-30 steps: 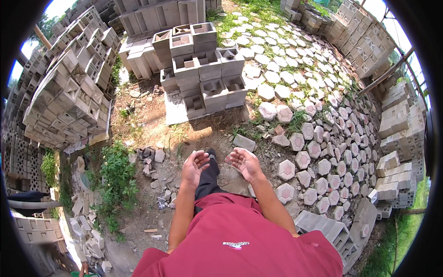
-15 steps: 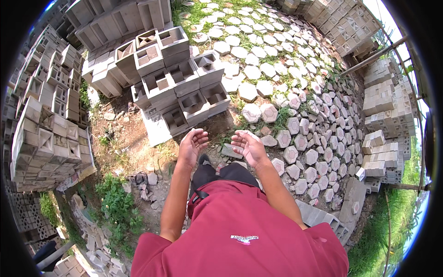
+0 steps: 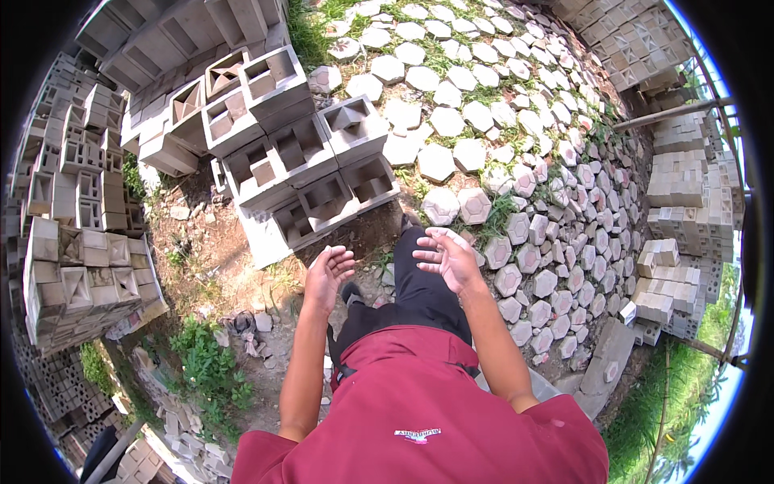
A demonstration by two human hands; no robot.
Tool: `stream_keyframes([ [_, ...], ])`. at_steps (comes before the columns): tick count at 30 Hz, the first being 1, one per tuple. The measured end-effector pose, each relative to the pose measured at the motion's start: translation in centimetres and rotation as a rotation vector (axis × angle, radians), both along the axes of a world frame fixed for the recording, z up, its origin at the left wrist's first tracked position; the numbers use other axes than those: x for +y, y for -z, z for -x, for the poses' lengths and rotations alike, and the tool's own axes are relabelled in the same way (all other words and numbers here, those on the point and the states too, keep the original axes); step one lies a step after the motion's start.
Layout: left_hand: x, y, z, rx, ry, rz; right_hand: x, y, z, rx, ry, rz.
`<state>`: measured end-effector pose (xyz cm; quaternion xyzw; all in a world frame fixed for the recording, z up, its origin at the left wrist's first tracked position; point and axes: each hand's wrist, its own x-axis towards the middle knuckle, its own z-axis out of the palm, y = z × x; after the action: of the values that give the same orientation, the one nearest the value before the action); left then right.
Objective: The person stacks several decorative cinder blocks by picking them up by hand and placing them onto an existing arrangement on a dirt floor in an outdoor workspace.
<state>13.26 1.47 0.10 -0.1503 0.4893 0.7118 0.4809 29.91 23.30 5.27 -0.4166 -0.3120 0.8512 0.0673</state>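
Note:
Both hands are raised in front of me, palms turned toward each other, with nothing in either. My left hand (image 3: 329, 274) has its fingers apart and is nearest to a stack of hollow concrete blocks (image 3: 282, 153), without touching it. My right hand (image 3: 448, 256) hangs over my stretched-out right leg (image 3: 426, 282), its fingers spread. Just beyond it lie hexagonal paving blocks (image 3: 474, 206) on the ground. The stacked blocks are grey, with square openings facing up, and stand on a pale slab (image 3: 260, 242).
More decorative blocks (image 3: 89, 274) are piled along the left. Hexagonal pavers (image 3: 564, 234) cover the ground ahead and right, with grass between them. Block stacks (image 3: 677, 282) and a pole (image 3: 669, 113) stand at the right. A leafy plant (image 3: 205, 363) and rubble (image 3: 250, 335) lie at the lower left.
My right leg has stepped forward. The block stack has come slightly closer and shifted left in view. My hands stay raised, spread a little farther apart.

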Motion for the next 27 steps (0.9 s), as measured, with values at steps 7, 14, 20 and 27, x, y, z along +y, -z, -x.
stream_keyframes([
  [7, 9.5, 19.1, 0.5, -0.2, -0.307, 0.307, 9.7, 16.1, 8.8, -0.463, -0.38, -0.167],
  [14, 20.3, 37.5, 1.9, -0.552, -0.729, 0.176, 15.4, 38.7, 15.7, -0.512, -0.649, -0.631],
  [20, 24.9, 46.5, 5.1, -0.638, -0.958, 0.059, 19.7, 54.8, 19.2, -0.481, -0.811, -0.863],
  [27, 22.0, 48.3, 4.8, -0.664, -1.042, 0.05, 18.8, 56.1, 21.8, -0.484, -1.015, -0.776],
])
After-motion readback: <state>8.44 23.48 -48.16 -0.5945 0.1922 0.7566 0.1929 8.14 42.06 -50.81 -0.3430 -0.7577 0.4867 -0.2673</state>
